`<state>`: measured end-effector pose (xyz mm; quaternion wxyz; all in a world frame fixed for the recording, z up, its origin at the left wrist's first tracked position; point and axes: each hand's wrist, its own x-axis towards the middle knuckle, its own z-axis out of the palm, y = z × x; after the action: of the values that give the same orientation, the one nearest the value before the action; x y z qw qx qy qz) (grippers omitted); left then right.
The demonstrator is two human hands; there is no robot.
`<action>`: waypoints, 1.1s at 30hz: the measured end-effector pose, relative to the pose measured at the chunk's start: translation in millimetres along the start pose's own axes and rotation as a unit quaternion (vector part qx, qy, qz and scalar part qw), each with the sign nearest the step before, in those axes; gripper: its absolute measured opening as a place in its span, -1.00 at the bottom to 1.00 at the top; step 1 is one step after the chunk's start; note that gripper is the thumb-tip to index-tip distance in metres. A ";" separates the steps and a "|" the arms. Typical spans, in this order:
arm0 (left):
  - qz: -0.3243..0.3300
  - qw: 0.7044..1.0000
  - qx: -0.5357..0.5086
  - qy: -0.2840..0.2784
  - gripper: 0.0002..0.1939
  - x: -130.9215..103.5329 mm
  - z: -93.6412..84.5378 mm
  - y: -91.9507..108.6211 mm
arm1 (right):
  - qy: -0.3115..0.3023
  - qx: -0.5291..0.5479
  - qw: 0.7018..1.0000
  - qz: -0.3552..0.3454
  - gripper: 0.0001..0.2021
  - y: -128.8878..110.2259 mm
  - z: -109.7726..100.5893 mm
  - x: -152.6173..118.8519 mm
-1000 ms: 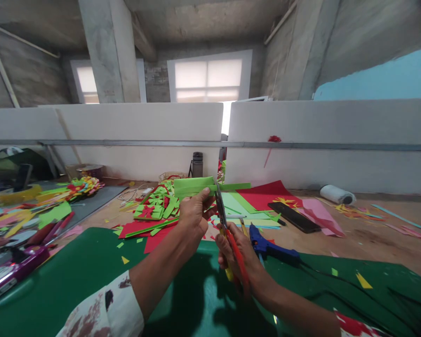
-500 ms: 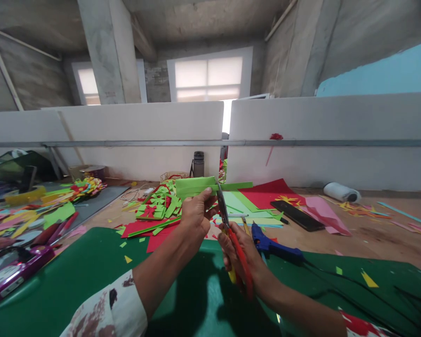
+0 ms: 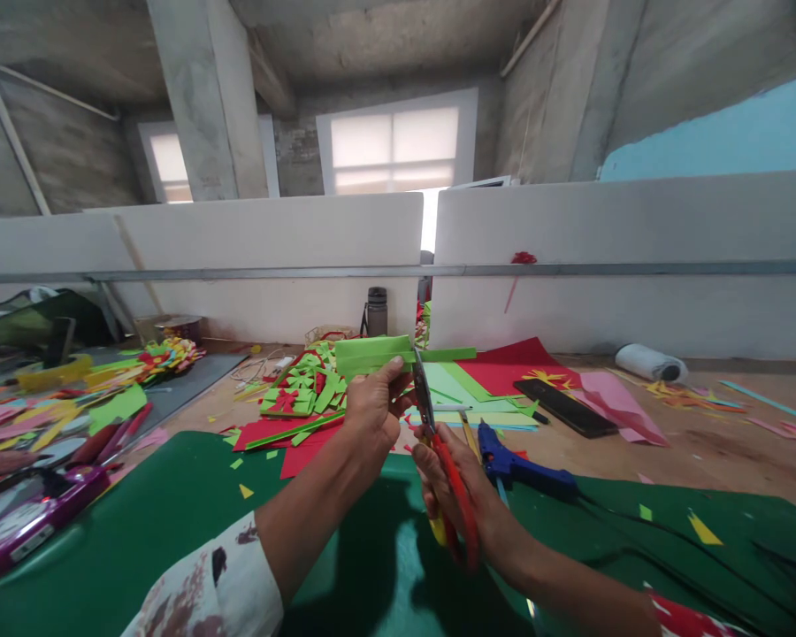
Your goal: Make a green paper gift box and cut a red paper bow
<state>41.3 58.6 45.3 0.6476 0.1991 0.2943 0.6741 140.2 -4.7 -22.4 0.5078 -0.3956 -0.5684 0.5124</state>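
Note:
My left hand (image 3: 375,407) pinches a piece of folded green paper (image 3: 370,354) between thumb and fingers, holding it up above the table. In my right hand (image 3: 461,482) is a pair of scissors (image 3: 452,478) with red and yellow handles, blades pointing up and away. The blades meet the paper near its right end, where a narrow green strip (image 3: 455,354) sticks out to the right. Whether that strip is still joined is hard to tell. Behind my left hand lies a heap of cut green and red paper pieces (image 3: 305,380).
A blue glue gun (image 3: 524,469) lies right of my hand, its cord trailing over the green mat (image 3: 192,513). Beyond are a black phone (image 3: 563,407), red paper (image 3: 517,363) and a white roll (image 3: 650,363). At left are a purple device (image 3: 46,522) and another person's hand (image 3: 3,464).
The view has shifted slightly. The scissor blades look closer together at the green paper, and the strip's outer end sits a little lower. Both hands keep their hold.

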 end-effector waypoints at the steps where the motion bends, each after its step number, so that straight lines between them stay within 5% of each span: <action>1: 0.001 1.000 0.002 -0.001 -0.87 0.3 -0.5 -0.7 | -0.003 -0.004 1.000 -0.001 -0.68 -1.0 0.3 -0.4; 8: 0.018 0.999 0.040 -0.005 -0.88 3.4 -2.3 8.1 | -0.019 -0.032 0.999 -0.022 -0.68 -2.9 1.6 -0.6; 11: 0.035 0.997 0.068 0.000 -0.86 4.5 -10.7 24.9 | 0.002 -0.130 0.991 -0.016 -0.70 -9.3 -8.5 9.0; 14: 0.031 0.993 0.115 -0.010 -0.87 2.7 -29.4 41.3 | -0.013 -0.346 0.938 -0.006 -0.64 -16.2 -24.0 26.2; 18: 0.011 0.981 0.188 -0.044 -0.83 -6.3 -56.5 47.6 | -0.025 -0.452 0.891 -0.023 -0.65 -11.9 -33.1 42.6; 23: -0.021 0.944 0.302 -0.135 -0.78 -19.0 -71.1 37.7 | -0.059 -0.551 0.830 -0.055 -0.61 10.6 -17.8 44.5; 28: -0.040 0.917 0.353 -0.180 -0.76 -24.2 -76.6 32.3 | -0.083 -0.588 0.801 -0.079 -0.76 21.9 -5.9 49.0; 33: -0.074 0.920 0.350 -0.163 -0.73 -24.1 -79.7 28.6 | -0.051 -0.591 0.798 -0.111 -0.87 3.5 -17.2 45.4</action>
<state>-30.1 24.0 7.1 0.6235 0.4980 0.4153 0.4368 149.1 43.0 -18.7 0.1995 -0.5260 -0.8260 0.0367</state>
